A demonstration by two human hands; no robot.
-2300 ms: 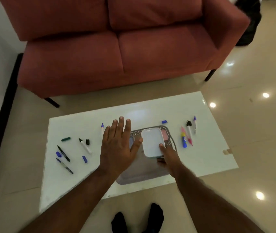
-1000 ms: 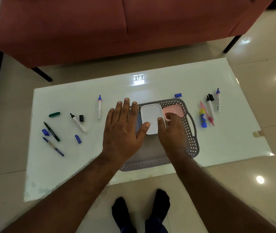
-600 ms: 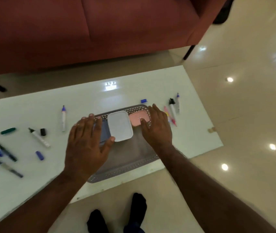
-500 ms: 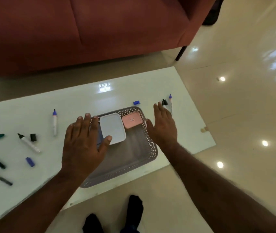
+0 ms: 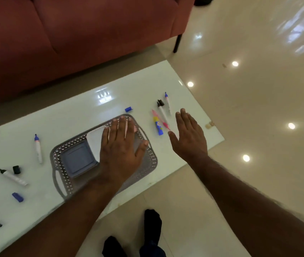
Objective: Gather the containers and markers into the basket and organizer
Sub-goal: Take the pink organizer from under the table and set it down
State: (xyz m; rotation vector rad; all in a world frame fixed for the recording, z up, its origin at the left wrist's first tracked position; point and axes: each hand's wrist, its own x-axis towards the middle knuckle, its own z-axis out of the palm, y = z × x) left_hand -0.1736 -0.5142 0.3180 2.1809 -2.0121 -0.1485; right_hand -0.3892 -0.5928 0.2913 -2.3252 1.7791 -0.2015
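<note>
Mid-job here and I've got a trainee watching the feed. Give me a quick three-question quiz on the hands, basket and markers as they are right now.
1. True or false: the right hand is gripping a marker.
2. Which container in the basket is fully uncovered? A) pink B) grey-blue C) white
3. Fill in: the loose blue cap lies on the table just beyond the basket's ____ edge.

Key
1. False. It hovers open, fingers spread, beside the yellow-and-blue marker.
2. B. The grey-blue container shows whole; the left hand lies flat over the white container.
3. Far.
</note>
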